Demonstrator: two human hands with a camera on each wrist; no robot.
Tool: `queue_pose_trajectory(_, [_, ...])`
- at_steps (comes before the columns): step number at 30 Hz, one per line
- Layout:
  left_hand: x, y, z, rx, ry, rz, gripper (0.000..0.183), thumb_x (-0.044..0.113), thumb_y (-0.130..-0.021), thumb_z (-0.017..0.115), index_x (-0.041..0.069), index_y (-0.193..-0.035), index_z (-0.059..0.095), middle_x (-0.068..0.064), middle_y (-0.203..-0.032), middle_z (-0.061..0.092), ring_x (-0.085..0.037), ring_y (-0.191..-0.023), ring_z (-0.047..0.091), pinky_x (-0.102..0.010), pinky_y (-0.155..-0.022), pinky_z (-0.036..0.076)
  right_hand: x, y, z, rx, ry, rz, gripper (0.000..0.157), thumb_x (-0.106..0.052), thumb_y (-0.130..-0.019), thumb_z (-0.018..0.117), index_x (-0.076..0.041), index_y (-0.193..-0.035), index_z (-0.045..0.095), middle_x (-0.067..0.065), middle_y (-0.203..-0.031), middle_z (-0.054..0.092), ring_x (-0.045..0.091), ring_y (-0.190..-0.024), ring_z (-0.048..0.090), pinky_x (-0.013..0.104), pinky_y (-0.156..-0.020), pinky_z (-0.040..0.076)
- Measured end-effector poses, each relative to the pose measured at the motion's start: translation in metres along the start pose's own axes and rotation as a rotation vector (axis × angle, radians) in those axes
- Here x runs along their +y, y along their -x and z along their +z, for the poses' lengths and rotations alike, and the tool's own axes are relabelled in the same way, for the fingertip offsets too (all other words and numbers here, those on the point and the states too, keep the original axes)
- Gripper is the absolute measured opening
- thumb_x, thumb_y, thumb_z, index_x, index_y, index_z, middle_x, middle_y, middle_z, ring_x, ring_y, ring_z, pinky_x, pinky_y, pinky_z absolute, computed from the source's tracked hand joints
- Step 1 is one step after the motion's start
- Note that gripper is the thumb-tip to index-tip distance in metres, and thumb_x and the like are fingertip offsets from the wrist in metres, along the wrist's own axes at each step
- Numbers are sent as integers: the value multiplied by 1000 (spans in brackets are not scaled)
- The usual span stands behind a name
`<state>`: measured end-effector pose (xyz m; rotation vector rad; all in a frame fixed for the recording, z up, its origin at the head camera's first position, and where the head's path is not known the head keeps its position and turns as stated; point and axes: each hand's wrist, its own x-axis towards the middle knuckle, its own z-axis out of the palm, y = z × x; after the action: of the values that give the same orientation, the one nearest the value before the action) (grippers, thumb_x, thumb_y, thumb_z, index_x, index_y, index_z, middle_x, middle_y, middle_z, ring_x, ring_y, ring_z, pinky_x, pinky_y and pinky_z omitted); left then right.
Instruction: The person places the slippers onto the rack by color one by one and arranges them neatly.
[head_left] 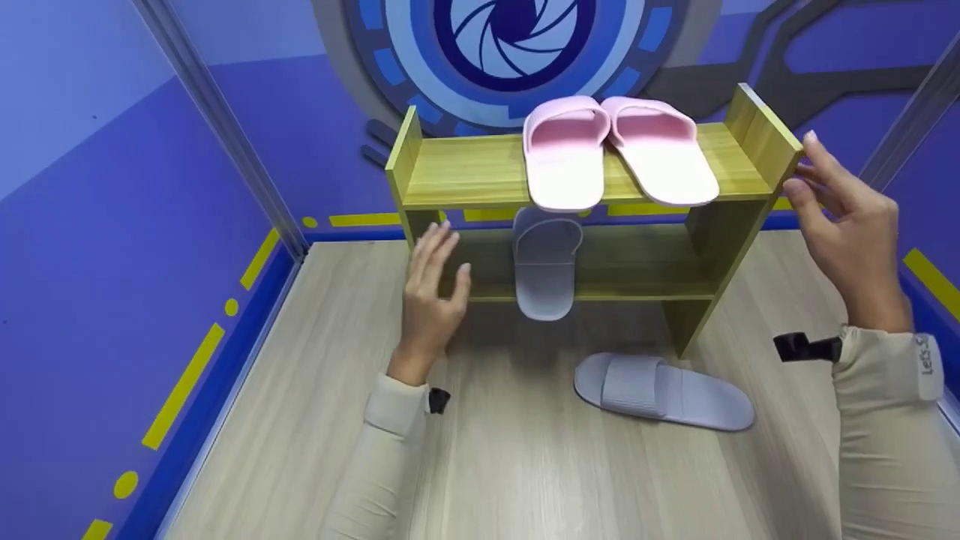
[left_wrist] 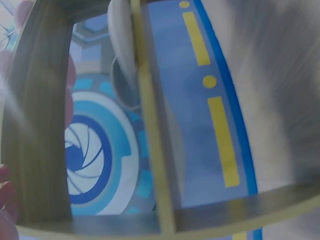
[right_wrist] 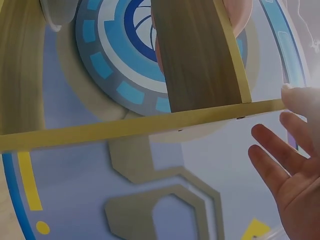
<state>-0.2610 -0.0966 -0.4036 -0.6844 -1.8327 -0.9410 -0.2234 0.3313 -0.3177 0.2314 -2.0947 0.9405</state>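
A low two-shelf wooden shoe rack (head_left: 465, 169) stands on the floor against the blue wall. A pair of pink slippers (head_left: 611, 150) lies on its top shelf, toes overhanging the front edge. One grey slipper (head_left: 544, 262) sits on the lower shelf, and a second grey slipper (head_left: 664, 390) lies on the floor in front of the rack's right leg. My left hand (head_left: 435, 281) hovers open by the rack's left leg, holding nothing. At the upper right end panel my right hand (head_left: 840, 199) is open, its fingertips close to the panel; contact is unclear. The right wrist view shows this right hand (right_wrist: 290, 165) with spread fingers beside the rack (right_wrist: 200, 55).
The rack stands on a light wood-look floor (head_left: 525, 465). Blue walls with yellow stripes (head_left: 180, 382) close in on the left, back and right. A metal corner post (head_left: 225, 127) rises at the left. The left wrist view is blurred and shows the rack (left_wrist: 150, 150) close up.
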Motion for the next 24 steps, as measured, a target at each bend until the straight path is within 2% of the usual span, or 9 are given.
queue_pose_trajectory(3, [-3, -13, -10, 47, -23, 17, 41, 3, -87, 64, -3, -127, 57, -21, -137, 53, -35, -134, 44, -44, -116, 31, 2, 11, -2, 3, 5, 15, 49, -16, -95, 60, -29, -140, 48, 2, -139, 56, -10, -114, 56, 13, -96, 45])
queue_pose_trajectory(6, [-7, -24, -18, 79, -31, 4, 42, 3, -88, 63, -4, -129, 56, -23, -139, 51, -35, -136, 41, -43, -116, 30, 5, 22, -4, -3, -5, 31, 52, -13, -94, 61, -27, -141, 47, 1, -143, 52, -8, -119, 54, 13, -99, 43])
queue_pose_trajectory(13, [-17, -45, -35, 76, 32, -84, 46, 3, -92, 59, -5, -136, 49, -22, -146, 44, -30, -140, 38, -39, -120, 24, 15, 52, -6, -51, -82, 93, 61, -3, -86, 70, -21, -140, 50, 5, -143, 52, -4, -124, 52, 6, -98, 39])
queue_pose_trajectory(17, [-24, -55, -42, 43, 81, -166, 48, 6, -94, 58, -2, -140, 46, -16, -149, 42, -24, -141, 37, -33, -118, 27, 22, 68, -6, -121, -81, 118, 68, -2, -82, 74, -20, -142, 47, 1, -144, 51, -7, -126, 48, 4, -100, 35])
queue_pose_trajectory(22, [-30, -67, -47, -12, 130, -272, 49, 13, -96, 56, 6, -143, 44, -8, -151, 41, -15, -142, 36, -28, -117, 28, 33, 91, -7, -262, -39, 204, 77, -9, -82, 76, -30, -146, 40, -5, -148, 44, -13, -129, 37, 0, -102, 28])
queue_pose_trajectory(24, [-32, -71, -49, -35, 153, -302, 49, 16, -97, 55, 10, -144, 44, -5, -152, 41, -11, -142, 35, -27, -117, 27, 37, 101, -6, -332, -23, 260, 78, -15, -83, 76, -36, -147, 36, -6, -152, 39, -9, -134, 34, 12, -111, 28])
